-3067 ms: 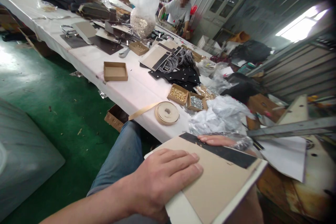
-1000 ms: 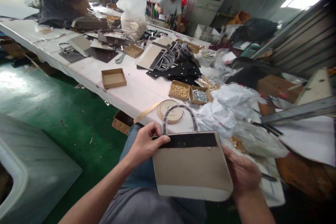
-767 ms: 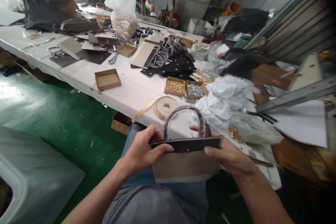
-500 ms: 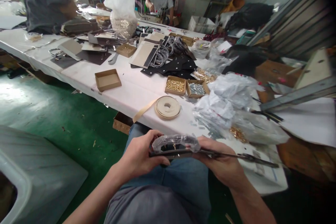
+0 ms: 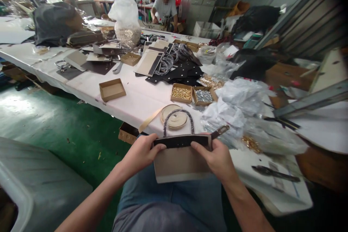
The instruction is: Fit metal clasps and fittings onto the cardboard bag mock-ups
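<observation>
I hold a tan bag panel [image 5: 179, 161] with a dark top band and a looped handle [image 5: 178, 116] upright over my lap. My left hand [image 5: 140, 154] grips its top left corner, thumb on the dark band. My right hand [image 5: 216, 157] grips the top right corner, fingers closed over the band. A short dark strap sticks out past my right hand. A roll of tan tape [image 5: 174, 117] lies on the white table [image 5: 136, 98] just behind the handle.
Small boxes of gold studs [image 5: 181, 93] and silver hardware [image 5: 203, 96] sit mid-table, beside crumpled clear plastic bags [image 5: 239, 107]. An empty cardboard tray [image 5: 112, 89] lies to the left. Stacked panels [image 5: 149, 61] and a filled bag [image 5: 125, 25] stand farther back. A person works at the far end.
The panel lay flat under my left hand. I lifted it with both hands, tipped it edge-on, then turned it upright again, handle standing up.
</observation>
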`<action>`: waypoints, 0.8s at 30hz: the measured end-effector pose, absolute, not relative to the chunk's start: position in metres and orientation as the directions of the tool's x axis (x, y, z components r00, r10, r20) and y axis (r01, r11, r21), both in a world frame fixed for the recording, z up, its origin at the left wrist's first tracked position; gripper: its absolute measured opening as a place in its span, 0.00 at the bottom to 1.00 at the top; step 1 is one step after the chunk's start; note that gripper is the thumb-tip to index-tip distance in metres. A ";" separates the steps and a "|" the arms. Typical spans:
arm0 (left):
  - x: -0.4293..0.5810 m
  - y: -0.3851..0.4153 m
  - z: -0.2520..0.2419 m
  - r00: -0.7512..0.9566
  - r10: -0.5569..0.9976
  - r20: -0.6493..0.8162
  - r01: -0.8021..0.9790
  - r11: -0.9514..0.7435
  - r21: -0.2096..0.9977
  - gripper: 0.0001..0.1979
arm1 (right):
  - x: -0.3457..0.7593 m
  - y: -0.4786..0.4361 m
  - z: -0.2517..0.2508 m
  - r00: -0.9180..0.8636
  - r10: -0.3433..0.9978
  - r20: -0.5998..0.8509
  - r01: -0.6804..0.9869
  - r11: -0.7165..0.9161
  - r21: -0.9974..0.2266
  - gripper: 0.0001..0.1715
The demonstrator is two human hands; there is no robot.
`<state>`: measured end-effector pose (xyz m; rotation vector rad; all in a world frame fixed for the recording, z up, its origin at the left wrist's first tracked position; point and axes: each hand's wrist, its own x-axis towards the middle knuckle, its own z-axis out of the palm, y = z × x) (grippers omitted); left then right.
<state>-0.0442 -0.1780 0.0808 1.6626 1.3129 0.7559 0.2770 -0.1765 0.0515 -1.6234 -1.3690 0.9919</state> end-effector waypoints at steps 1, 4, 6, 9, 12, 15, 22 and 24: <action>-0.043 -0.168 0.080 0.249 0.968 -0.040 0.444 -0.077 0.893 0.16 | 0.275 -0.167 0.051 0.128 0.990 -0.066 0.388 -0.112 -0.915 0.33; -0.039 -0.126 0.081 0.211 0.977 -0.034 0.503 -0.079 0.861 0.16 | 0.269 -0.130 0.055 0.142 0.990 -0.003 0.394 -0.059 -0.917 0.34; -0.036 -0.091 0.082 0.163 0.986 -0.039 0.600 -0.068 0.797 0.15 | 0.265 -0.099 0.056 0.158 0.987 0.040 0.418 -0.030 -0.908 0.33; -0.033 -0.041 0.081 0.114 0.992 -0.052 0.741 -0.050 0.670 0.14 | 0.258 -0.055 0.051 0.214 0.974 0.066 0.464 -0.042 -0.885 0.30; -0.033 -0.010 0.073 0.089 0.987 -0.137 0.809 0.009 0.587 0.17 | 0.255 -0.024 0.035 0.224 0.974 0.031 0.471 -0.081 -0.879 0.27; -0.033 0.002 0.060 0.078 0.977 -0.197 0.840 0.042 0.541 0.19 | 0.254 -0.011 0.015 0.211 0.978 -0.002 0.490 -0.107 -0.865 0.28; -0.024 0.004 0.033 0.028 0.977 -0.213 0.856 0.087 0.510 0.20 | 0.260 -0.003 -0.012 0.256 0.966 -0.028 0.539 -0.166 -0.826 0.30; -0.023 0.005 0.031 0.021 0.978 -0.210 0.846 0.095 0.525 0.21 | 0.261 -0.001 -0.014 0.251 0.966 -0.053 0.512 -0.179 -0.840 0.29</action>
